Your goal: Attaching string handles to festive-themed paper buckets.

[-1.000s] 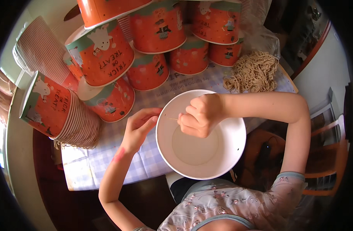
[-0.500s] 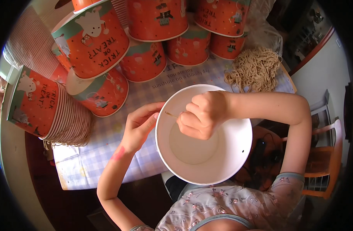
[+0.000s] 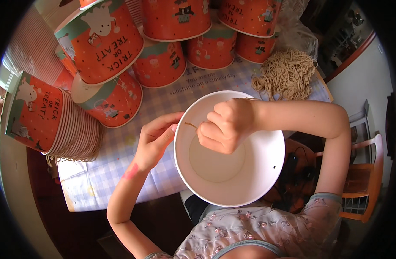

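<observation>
A white-lined paper bucket is held in front of my body with its mouth facing up. A small dark hole shows in its right wall. Inside the bucket, my right hand is closed in a fist round a piece of brown twine, which runs from the fist to the left inner wall. My left hand grips the bucket's left side from outside, its thumb at the rim and its fingertips hidden behind the wall.
Orange printed buckets stand upside down in stacked rows at the back. A nested stack leans at the left, with twine at its lower end. Loose twine lies heaped on the checked tablecloth. A wooden chair is at the right.
The twine between my right fist and the bucket's left wall now curves more. My hands and the bucket are nearly where they were; the view has shifted slightly.
</observation>
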### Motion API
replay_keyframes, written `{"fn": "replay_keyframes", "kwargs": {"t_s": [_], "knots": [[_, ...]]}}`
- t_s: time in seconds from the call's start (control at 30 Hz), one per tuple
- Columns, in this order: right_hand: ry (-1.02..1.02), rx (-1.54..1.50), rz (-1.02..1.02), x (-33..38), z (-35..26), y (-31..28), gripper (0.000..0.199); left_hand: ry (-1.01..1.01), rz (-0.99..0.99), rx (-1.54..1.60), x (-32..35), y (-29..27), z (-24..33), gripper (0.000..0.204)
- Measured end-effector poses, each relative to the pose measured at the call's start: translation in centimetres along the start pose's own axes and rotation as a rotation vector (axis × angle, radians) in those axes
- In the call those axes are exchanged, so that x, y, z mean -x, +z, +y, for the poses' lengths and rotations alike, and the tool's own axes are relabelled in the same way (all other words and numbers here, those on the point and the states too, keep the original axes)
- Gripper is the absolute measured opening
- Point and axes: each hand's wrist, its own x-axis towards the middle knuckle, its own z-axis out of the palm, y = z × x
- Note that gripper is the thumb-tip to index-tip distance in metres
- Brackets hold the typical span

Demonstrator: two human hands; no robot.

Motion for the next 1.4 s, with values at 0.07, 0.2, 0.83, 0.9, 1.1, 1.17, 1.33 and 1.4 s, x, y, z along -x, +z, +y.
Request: {"fn": "replay_keyframes", "kwargs": {"t_s": [0.07, 0.2, 0.83, 0.9, 1.1, 1.17, 1.33, 1.4], "knots": [[0.008, -0.004, -0.01, 0.1, -0.1, 0.0, 0.013, -0.002, -0.002, 0.001, 0.0, 0.0, 0.0, 0.025], [0.001, 0.001, -0.009, 0.0, -0.2, 0.0, 0.014, 0.001, 0.001, -0.007, 0.1, 0.0, 0.0, 0.024], [0.025, -0.016, -0.046, -0.4, -0.2, 0.2, 0.017, -0.006, 0.019, 0.054, 0.4, -0.4, -0.7, 0.021], [0.021, -0.019, -0.068, -0.5, -0.1, 0.2, 0.018, -0.017, 0.029, 0.05, 0.5, -0.4, -1.0, 0.022], [0.047, 0.054, -0.092, -0.6, -0.3, 0.4, 0.017, -0.147, 0.144, 0.288, 0.7, 0.7, -1.3, 0.027], [0.08, 0.042, -0.082, -0.7, -0.3, 0.4, 0.017, -0.196, 0.25, 0.401, 1.2, 1.6, -1.6, 0.025], [0.09, 0.047, -0.089, -0.9, -0.4, 0.3, 0.018, -0.168, 0.328, 0.507, 1.5, 2.7, -1.5, 0.021], [0.092, 0.045, -0.088, -0.9, -0.6, 0.3, 0.018, -0.193, 0.359, 0.505, 1.3, 2.7, -1.4, 0.02]]}}
